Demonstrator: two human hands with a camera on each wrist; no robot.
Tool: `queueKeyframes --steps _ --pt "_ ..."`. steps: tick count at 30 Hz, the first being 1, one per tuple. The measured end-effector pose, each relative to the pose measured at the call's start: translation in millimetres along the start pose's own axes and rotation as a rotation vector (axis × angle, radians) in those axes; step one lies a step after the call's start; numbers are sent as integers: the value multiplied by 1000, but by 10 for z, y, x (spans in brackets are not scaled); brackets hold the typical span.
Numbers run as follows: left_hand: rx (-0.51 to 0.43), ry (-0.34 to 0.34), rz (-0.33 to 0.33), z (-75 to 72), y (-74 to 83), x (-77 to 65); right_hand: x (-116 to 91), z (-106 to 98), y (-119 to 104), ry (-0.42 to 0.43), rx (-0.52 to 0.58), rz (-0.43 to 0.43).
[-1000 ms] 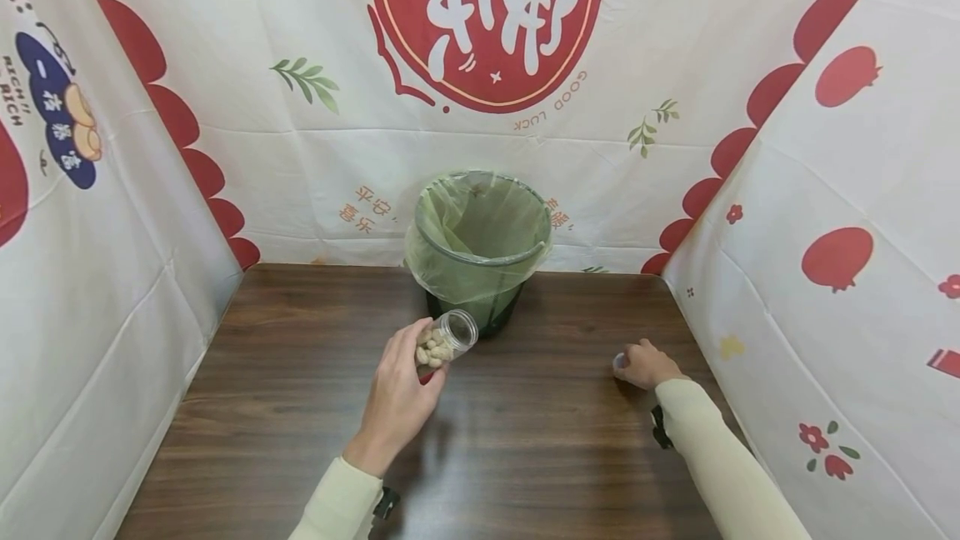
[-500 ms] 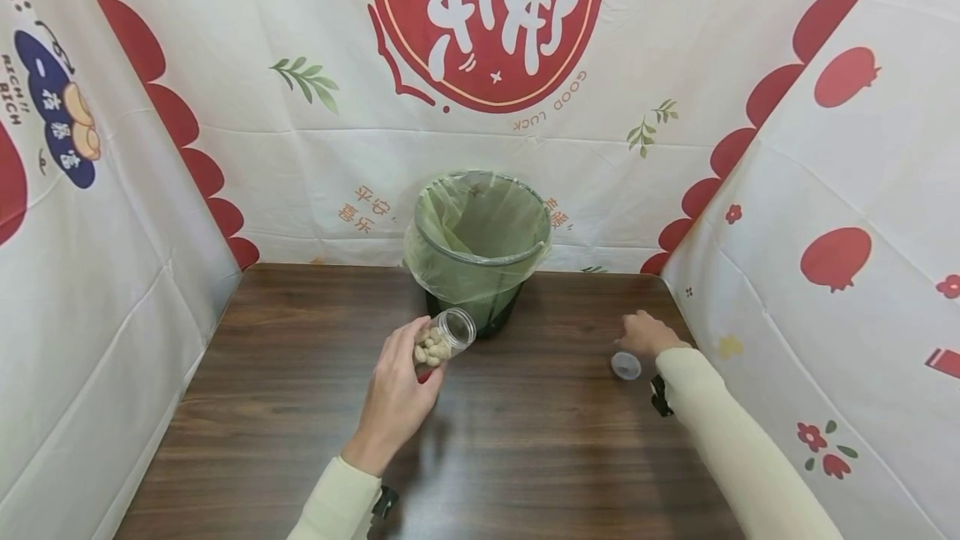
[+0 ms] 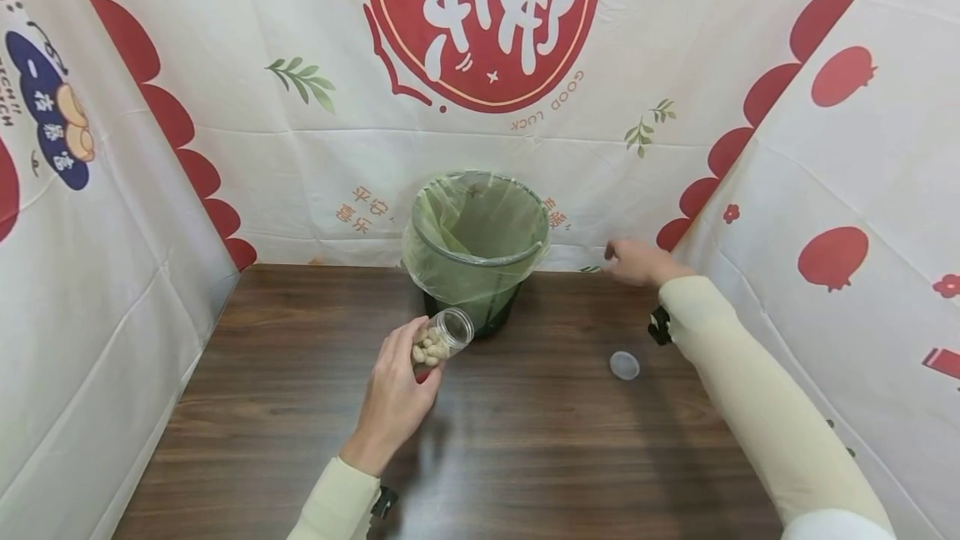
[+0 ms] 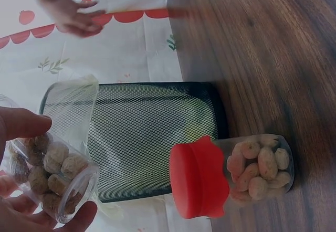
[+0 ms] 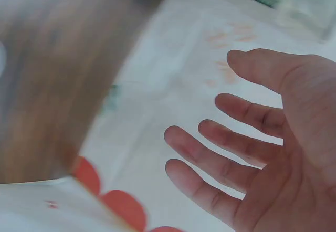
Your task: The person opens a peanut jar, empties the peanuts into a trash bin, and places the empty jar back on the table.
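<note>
Nut jar, lidless, mouth tilted toward two o'clock, sits in the left hand's curled grip, with a red-lidded jar upright on the desk beneath; from it, the bin stands at one o'clock, a clear lid lies near three, and the right hand is empty toward two, fingers loosely spread; a steady hold and a raised mouth should stop nuts spilling

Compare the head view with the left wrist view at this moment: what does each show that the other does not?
Only the head view: the large red emblem on the cloth, and the left sleeve.

Only the left wrist view: the peanuts inside the red-lidded jar; the head view gives just a patch of red by the left hand.

Both: the left hand holding the open jar of nuts, the right hand, the table, the bin and the cloth.
</note>
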State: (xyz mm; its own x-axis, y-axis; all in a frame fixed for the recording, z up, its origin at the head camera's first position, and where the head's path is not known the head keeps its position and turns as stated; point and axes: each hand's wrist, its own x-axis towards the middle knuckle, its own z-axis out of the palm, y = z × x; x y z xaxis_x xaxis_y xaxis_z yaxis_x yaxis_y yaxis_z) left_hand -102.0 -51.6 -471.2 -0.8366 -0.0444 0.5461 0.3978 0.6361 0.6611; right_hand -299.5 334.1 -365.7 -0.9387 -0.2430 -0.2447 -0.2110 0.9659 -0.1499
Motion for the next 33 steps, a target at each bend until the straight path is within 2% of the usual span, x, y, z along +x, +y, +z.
queueKeyframes --steps 8,14,19,24,28,33 --pt "-1 14 15 3 -19 3 166 -609 -420 51 54 -65" --pt "-8 4 -4 -12 -26 3 301 -838 -682 89 37 -63" --pt "-8 9 -8 -20 -41 0 420 -843 -854 83 34 -71" --pt "-7 19 1 -27 -70 1 543 -711 -962 91 31 -128" --pt "-8 28 7 -34 -124 29 605 -596 -1010 85 43 -142" --pt "-26 23 -40 -78 -206 100 646 -490 -1044 86 27 -169"
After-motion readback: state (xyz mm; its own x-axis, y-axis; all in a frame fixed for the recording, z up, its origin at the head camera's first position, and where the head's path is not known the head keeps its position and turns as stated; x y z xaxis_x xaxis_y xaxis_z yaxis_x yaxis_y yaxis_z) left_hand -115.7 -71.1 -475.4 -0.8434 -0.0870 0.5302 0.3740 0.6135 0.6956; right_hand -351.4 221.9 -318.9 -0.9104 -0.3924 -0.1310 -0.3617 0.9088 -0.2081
